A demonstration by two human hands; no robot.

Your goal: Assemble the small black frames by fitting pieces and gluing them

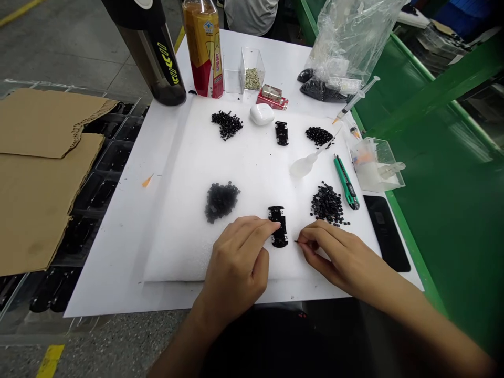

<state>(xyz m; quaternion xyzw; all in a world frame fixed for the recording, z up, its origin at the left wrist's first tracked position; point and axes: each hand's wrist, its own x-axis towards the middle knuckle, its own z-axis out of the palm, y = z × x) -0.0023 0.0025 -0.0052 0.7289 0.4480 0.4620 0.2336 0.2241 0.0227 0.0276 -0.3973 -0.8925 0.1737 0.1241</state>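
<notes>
My left hand [236, 265] rests on the white foam pad [185, 247], its fingertips pressing the near edge of a black plastic part with small cut-outs [277, 227]. My right hand [326, 257] lies just right of that part, pinching a thin black sliver [296, 241] whose tip points at it, with a small gap between them. Loose black pieces lie on the foam in heaps: a dense one [221, 202] left of my hands and a square-bitted one [326, 203] to the right. A second black part [281, 133] lies farther back.
A green utility knife [345, 181], plastic dropper [307, 164], syringe [354, 98] and white pebble-shaped case [262, 114] surround the foam. Behind stand a drink bottle [203, 47], dark tumbler [151, 52] and plastic bag [346, 47]. Cardboard sheets [43, 178] lie left; a green bench edge [409, 231] runs right.
</notes>
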